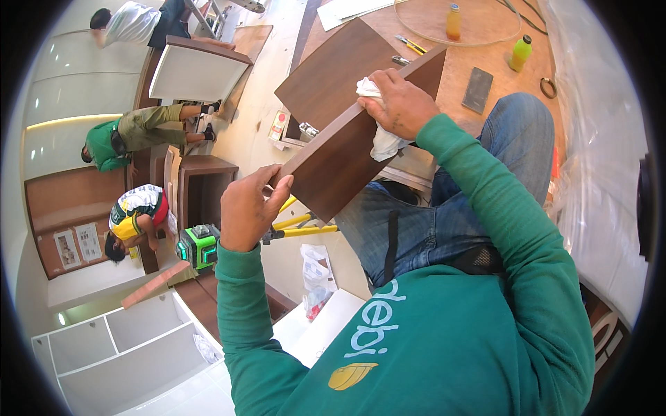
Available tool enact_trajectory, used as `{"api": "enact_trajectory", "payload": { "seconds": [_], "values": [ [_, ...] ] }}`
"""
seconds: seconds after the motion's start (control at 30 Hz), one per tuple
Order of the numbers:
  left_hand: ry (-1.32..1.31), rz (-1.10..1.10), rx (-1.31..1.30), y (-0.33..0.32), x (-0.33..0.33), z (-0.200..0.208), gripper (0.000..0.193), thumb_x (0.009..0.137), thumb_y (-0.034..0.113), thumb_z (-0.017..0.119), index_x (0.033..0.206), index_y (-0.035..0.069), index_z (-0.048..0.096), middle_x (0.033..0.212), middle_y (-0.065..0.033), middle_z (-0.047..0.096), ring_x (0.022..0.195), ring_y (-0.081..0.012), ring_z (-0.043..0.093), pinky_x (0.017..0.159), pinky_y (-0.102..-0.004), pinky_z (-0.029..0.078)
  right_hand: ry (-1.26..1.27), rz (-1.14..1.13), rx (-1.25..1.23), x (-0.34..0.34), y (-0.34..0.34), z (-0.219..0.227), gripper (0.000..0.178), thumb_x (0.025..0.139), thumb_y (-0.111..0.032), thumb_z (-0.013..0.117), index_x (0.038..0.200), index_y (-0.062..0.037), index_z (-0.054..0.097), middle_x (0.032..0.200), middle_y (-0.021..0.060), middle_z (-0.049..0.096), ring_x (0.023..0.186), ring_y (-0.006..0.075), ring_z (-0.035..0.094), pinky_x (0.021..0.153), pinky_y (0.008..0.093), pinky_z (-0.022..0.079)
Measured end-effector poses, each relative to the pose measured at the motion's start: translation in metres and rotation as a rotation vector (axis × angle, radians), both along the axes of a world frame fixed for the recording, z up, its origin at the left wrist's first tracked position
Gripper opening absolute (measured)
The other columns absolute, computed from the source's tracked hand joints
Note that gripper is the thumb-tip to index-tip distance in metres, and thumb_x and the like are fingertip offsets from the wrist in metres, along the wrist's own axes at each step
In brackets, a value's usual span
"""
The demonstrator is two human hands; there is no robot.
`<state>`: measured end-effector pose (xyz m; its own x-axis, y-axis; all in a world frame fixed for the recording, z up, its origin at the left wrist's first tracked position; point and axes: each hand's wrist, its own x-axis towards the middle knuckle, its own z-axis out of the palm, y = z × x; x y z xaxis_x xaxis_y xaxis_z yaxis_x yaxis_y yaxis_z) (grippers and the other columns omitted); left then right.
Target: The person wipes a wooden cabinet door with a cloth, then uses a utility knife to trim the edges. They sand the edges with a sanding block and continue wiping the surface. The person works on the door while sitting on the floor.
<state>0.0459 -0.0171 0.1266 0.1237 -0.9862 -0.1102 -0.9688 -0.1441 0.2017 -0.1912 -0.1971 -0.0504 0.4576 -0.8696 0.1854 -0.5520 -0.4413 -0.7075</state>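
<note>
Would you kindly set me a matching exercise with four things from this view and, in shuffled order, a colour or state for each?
1. Left hand
2. Right hand
3. Laser level
4. Tripod legs

A. Holding a white cloth against the brown panel
B. Yellow
C. On the panel's edge, without cloth
D. Green and black

Pairs: 1-C, 2-A, 3-D, 4-B

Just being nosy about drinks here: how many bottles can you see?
2: an orange bottle near the picture's top edge, and a yellow-green one to its right, both on the wooden surface. Others may be hidden.
</note>
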Motion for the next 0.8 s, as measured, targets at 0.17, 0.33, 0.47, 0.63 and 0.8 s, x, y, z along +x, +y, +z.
{"api": "enact_trajectory", "payload": {
  "seconds": [0.17, 0.33, 0.47, 0.63, 0.8],
  "values": [
    [0.437, 0.077, -0.078, 0.02, 0.022, -0.027, 0.046, 0.096, 0.018, 0.081, 0.137, 0.001, 0.067, 0.112, -0.0124, 0.077, 0.102, -0.0216, 0.075, 0.095, -0.0372, 0.059, -0.067, -0.005, -0.051, -0.003, 0.0, -0.003, 0.045, 0.107, -0.043, 0.064, 0.134, -0.0064, 0.058, 0.126, 0.0201, 0.064, 0.106, 0.0458, 0.07, 0.091, 0.053, 0.058],
    [0.88, 0.118, -0.24, 0.028, 0.001, -0.084, 0.062, 0.095, 0.031, 0.087, 0.14, -0.002, 0.062, 0.116, -0.0077, 0.073, 0.108, -0.0179, 0.069, 0.101, -0.0341, 0.054, -0.162, 0.007, -0.119, -0.003, 0.001, -0.007, 0.042, 0.104, -0.041, 0.068, 0.131, -0.0097, 0.063, 0.126, 0.0208, 0.063, 0.109, 0.0447, 0.069, 0.092, 0.0529, 0.058],
    [1.013, 0.359, -0.522, 0.029, -0.005, -0.136, 0.06, 0.103, 0.05, 0.076, 0.127, -0.005, 0.069, 0.1, -0.0005, 0.068, 0.092, -0.0125, 0.062, 0.082, -0.0301, 0.051, -0.114, -0.072, -0.176, 0.0, 0.014, 0.0, 0.037, 0.104, -0.04, 0.069, 0.129, -0.0127, 0.064, 0.122, 0.0279, 0.062, 0.112, 0.0454, 0.067, 0.09, 0.0539, 0.058],
    [0.974, 0.23, -0.71, 0.009, -0.04, -0.131, 0.041, 0.103, 0.027, 0.079, 0.128, -0.003, 0.068, 0.11, -0.0073, 0.073, 0.104, -0.0166, 0.069, 0.091, -0.0308, 0.054, 0.014, -0.087, -0.02, 0.001, 0.033, 0.038, 0.03, 0.105, -0.038, 0.067, 0.121, -0.0126, 0.065, 0.103, 0.0266, 0.064, 0.09, 0.0481, 0.068, 0.079, 0.0551, 0.057],
    [1.177, 0.175, -0.593, 0.023, -0.025, -0.146, 0.033, 0.099, 0.005, 0.077, 0.129, -0.004, 0.067, 0.12, -0.0099, 0.076, 0.112, -0.017, 0.071, 0.097, -0.0332, 0.056, -0.078, 0.21, -0.07, 0.049, 0.119, 0.101, 0.023, 0.1, -0.031, 0.067, 0.117, -0.0145, 0.066, 0.102, 0.022, 0.069, 0.089, 0.0415, 0.074, 0.07, 0.0515, 0.062]
  ]
}}
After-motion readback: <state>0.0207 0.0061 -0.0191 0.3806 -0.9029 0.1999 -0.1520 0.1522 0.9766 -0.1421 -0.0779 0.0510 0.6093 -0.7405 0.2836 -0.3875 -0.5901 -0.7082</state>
